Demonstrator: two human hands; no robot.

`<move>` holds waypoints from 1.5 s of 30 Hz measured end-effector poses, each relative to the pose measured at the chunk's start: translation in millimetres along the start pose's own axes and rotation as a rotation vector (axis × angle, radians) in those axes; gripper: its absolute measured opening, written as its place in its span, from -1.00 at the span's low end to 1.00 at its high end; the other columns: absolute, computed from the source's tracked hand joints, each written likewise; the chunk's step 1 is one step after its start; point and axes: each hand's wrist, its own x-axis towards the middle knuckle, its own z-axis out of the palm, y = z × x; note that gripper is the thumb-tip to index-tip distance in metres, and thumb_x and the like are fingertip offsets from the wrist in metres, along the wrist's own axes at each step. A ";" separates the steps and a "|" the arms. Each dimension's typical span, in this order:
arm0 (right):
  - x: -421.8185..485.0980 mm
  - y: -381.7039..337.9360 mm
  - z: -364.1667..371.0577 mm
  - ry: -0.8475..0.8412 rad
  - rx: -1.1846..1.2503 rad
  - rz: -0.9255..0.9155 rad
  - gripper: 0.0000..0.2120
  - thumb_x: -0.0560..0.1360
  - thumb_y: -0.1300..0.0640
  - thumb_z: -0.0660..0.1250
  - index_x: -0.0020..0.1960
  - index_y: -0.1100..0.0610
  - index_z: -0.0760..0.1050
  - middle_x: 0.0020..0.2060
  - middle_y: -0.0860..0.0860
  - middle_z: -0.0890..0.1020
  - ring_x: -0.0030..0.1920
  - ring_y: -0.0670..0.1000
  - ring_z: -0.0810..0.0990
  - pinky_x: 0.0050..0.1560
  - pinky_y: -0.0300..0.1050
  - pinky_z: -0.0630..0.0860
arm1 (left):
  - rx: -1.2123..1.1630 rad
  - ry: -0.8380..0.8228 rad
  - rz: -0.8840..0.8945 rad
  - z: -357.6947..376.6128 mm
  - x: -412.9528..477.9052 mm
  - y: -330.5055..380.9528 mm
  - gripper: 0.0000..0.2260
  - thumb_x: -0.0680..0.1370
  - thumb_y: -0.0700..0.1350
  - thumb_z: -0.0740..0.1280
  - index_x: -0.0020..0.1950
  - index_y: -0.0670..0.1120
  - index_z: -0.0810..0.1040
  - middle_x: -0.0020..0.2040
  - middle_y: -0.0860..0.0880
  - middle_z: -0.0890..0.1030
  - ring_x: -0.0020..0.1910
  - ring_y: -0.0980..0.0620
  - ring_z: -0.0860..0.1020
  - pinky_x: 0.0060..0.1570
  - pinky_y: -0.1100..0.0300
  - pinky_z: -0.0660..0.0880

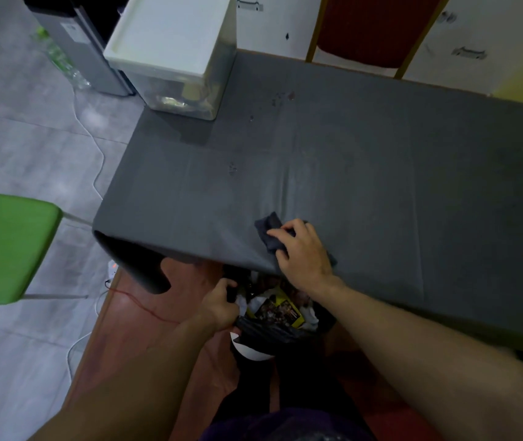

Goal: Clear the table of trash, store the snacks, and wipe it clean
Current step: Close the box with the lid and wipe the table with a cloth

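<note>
A table under a dark grey cloth (365, 173) fills the middle of the view. My right hand (301, 256) presses a dark grey rag (268, 229) onto the cloth at the near edge. Just below that edge stands a trash bin lined with a black bag (273, 332), holding wrappers and white paper. My left hand (220, 305) grips the bag's rim on its left side. A clear storage box with a white lid (171, 49) stands on the table's far left corner. A few small dark spots (281, 100) mark the cloth near the box.
A green chair (5, 246) stands to the left of the table, and a red chair (378, 27) at its far side. White cabinets line the back wall. White and red cables (94, 173) run across the floor at the left.
</note>
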 end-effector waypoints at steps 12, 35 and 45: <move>1.7 -24.6 -14.5 0.049 0.304 0.018 -0.87 0.35 0.05 0.37 -0.13 0.00 0.65 -0.22 -0.01 0.59 -0.21 0.04 0.58 -0.19 0.01 0.56 | 0.034 -0.028 0.010 -14.0 -13.3 -20.4 -0.60 0.51 -0.30 0.31 0.31 -0.11 0.35 0.12 -0.15 0.56 -0.06 -0.04 0.52 -0.18 0.16 0.46; -38.0 -32.2 14.3 -0.476 -0.171 -0.115 -0.74 0.58 -0.10 0.21 0.06 0.02 0.59 -0.02 0.01 0.66 -0.03 0.08 0.62 -0.09 0.01 0.57 | -0.047 0.020 0.055 -17.3 -35.4 -52.4 -0.64 0.46 -0.17 0.29 0.26 -0.06 0.40 0.04 -0.10 0.60 -0.12 -0.02 0.56 -0.19 0.11 0.53; -77.5 -28.9 53.0 -0.694 -0.475 0.126 -0.26 0.53 -0.03 0.30 0.59 -0.11 0.01 0.49 -0.12 0.22 0.34 0.19 0.20 0.20 0.29 0.36 | -0.057 0.159 0.031 -36.7 -65.0 -99.4 -0.46 0.34 -0.09 0.19 0.34 -0.02 0.37 0.18 -0.08 0.56 0.07 -0.09 0.55 0.03 0.07 0.50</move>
